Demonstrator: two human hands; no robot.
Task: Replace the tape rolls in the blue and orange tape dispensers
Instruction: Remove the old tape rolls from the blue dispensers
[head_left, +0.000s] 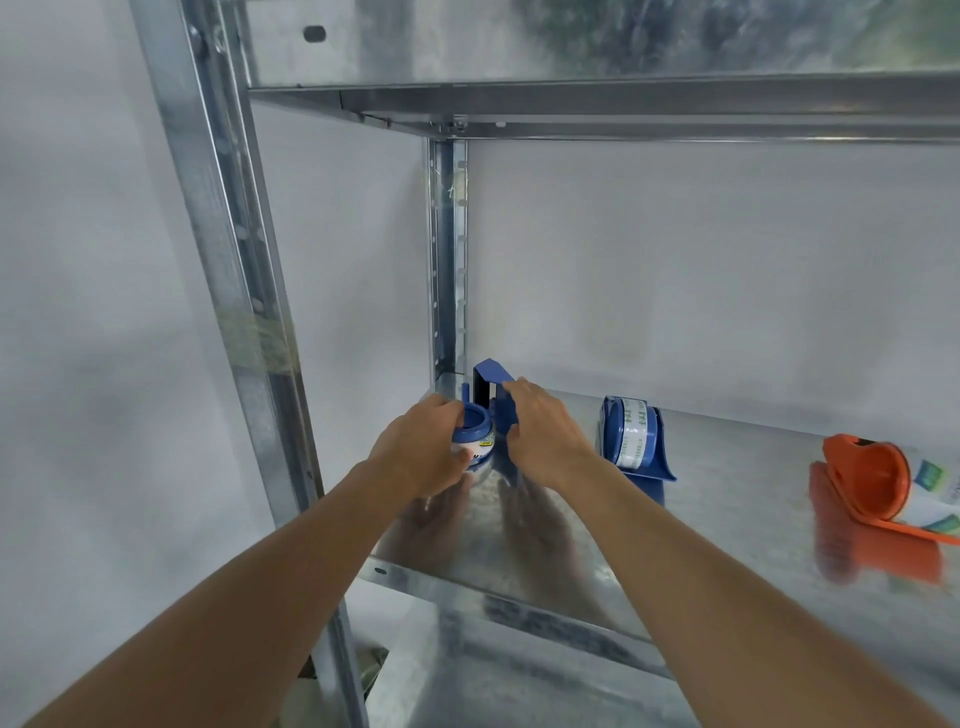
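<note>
A blue tape dispenser (493, 387) stands at the back left corner of the metal shelf (727, 467). My right hand (540, 431) grips its blue frame from the right. My left hand (421, 447) holds the tape roll (475, 441) on the dispenser's blue hub, fingers curled round it. A second blue dispenser (631, 439) with a printed roll stands upright to the right, untouched. An orange dispenser (878, 483) with a roll lies on its side at the far right edge.
The shelf is galvanised steel with upright posts (447, 260) at the back corner and front left (244, 291). Another shelf (623, 98) hangs close overhead. A white wall lies behind. A lower shelf (519, 675) shows beneath the front edge.
</note>
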